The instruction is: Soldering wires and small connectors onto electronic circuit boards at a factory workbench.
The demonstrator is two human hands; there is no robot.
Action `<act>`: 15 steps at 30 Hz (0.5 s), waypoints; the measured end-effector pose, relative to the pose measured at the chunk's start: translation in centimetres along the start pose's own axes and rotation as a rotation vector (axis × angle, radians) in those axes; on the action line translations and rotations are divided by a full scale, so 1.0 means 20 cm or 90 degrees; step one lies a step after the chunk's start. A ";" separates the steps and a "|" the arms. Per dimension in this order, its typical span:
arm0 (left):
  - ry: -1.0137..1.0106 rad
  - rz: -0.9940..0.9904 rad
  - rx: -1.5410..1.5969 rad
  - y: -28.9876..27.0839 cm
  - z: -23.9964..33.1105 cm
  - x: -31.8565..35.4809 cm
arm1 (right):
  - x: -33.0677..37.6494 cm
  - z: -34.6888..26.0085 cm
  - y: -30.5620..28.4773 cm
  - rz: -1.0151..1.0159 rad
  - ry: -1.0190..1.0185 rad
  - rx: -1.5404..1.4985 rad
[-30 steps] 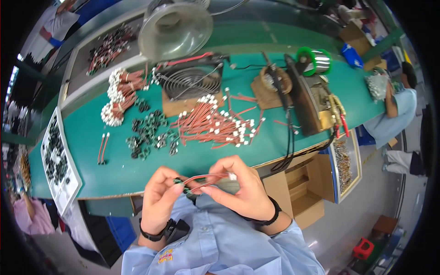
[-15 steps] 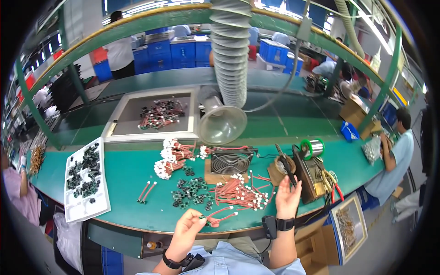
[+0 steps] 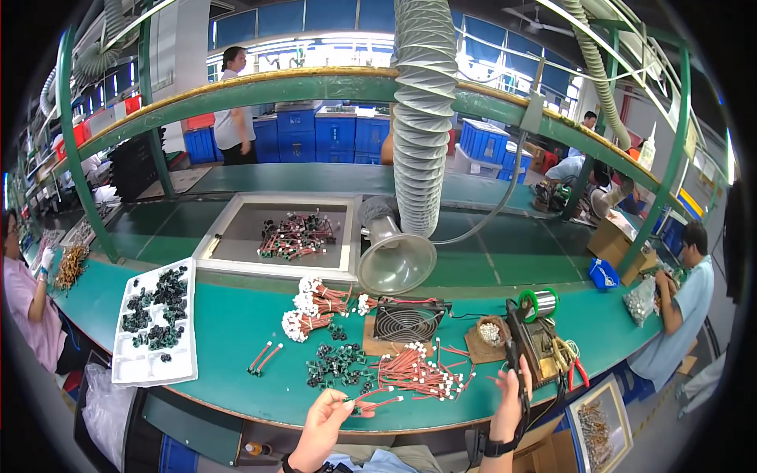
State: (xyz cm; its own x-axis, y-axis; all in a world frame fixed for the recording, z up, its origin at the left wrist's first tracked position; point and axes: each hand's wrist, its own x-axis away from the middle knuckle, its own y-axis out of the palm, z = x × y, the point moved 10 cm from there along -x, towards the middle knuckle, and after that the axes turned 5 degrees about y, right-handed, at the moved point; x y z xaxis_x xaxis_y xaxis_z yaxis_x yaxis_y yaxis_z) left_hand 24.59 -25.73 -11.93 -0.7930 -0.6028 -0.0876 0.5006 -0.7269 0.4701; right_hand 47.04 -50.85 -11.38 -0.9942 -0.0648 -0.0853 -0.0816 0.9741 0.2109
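Observation:
My left hand (image 3: 325, 422) pinches a small green circuit board (image 3: 359, 408) with red wires (image 3: 385, 400) ending in white connectors, just over the table's front edge. To the right, the fingers of my right hand (image 3: 511, 406) close around a black soldering iron (image 3: 516, 339), its front end pointing away from me beside the metal soldering station (image 3: 540, 347). Between the hands lies a pile of red wires with white plugs (image 3: 414, 370). Loose small green-and-black boards (image 3: 339, 366) are heaped left of it. Two wired boards (image 3: 264, 359) lie apart, further left.
A fan (image 3: 408, 321), a tip-cleaning pot (image 3: 490, 333) and a solder reel (image 3: 538, 305) stand behind. A white tray of parts (image 3: 185, 366) is at left, a framed screen of wired boards (image 3: 225, 252) further back. The fume hose (image 3: 426, 118) hangs centrally. Co-workers sit either side.
The view has tilted up, so the scene sits lower. My right hand has swung the soldering iron to the right, away from the pot. My left hand still holds the wired board.

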 end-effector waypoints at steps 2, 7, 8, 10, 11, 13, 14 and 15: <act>-0.028 -0.011 -0.002 0.01 -0.04 0.00 | 0.03 0.03 -0.01 -0.003 0.016 0.026; -0.028 -0.005 -0.048 0.01 -0.02 0.09 | 0.07 0.07 -0.05 0.015 0.011 0.063; -0.016 -0.015 -0.047 0.04 -0.01 0.07 | 0.07 0.06 -0.06 0.026 -0.001 0.057; 0.006 -0.024 -0.059 0.06 0.02 0.06 | 0.12 -0.01 -0.02 0.031 -0.037 0.056; 0.015 -0.027 -0.064 0.07 0.04 0.06 | 0.16 -0.05 -0.01 0.037 -0.059 0.064; 0.038 -0.036 -0.071 0.09 0.08 0.04 | 0.18 -0.11 -0.01 0.043 -0.087 0.068; 0.049 -0.040 -0.079 0.09 0.09 0.04 | 0.18 -0.11 -0.01 0.043 -0.083 0.053; 0.058 -0.043 -0.088 0.10 0.11 0.05 | 0.19 -0.13 -0.01 0.043 -0.077 0.039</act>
State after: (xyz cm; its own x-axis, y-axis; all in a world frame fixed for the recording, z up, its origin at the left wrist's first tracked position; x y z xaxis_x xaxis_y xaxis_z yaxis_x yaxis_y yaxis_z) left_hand 24.09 -27.10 -9.20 -0.7948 -0.5740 -0.1973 0.4950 -0.8011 0.3365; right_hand 43.10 -51.87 -9.24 -0.9812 0.0238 -0.1913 -0.0073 0.9871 0.1602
